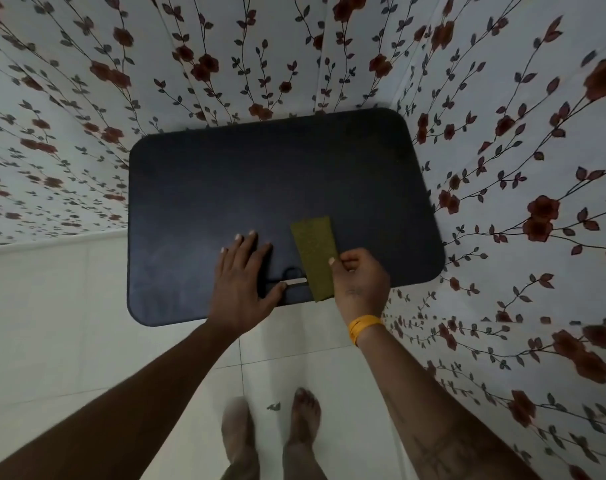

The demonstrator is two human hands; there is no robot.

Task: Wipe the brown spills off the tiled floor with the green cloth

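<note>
A folded olive-green cloth point(314, 251) lies flat on a dark rounded table top point(225, 188). My right hand point(360, 278), with a yellow band at the wrist, pinches the cloth's right edge between thumb and fingers. My left hand point(242, 275) rests flat on the table top just left of the cloth, fingers spread, holding nothing. The white tiled floor point(69, 323) shows below and left of the table. I see no brown spill on the visible tiles.
A white curtain with red flowers point(502, 168) hangs behind and to the right of the table. My two bare feet point(270, 434) stand on the tiles at the bottom. A small dark mark point(273, 407) sits between them.
</note>
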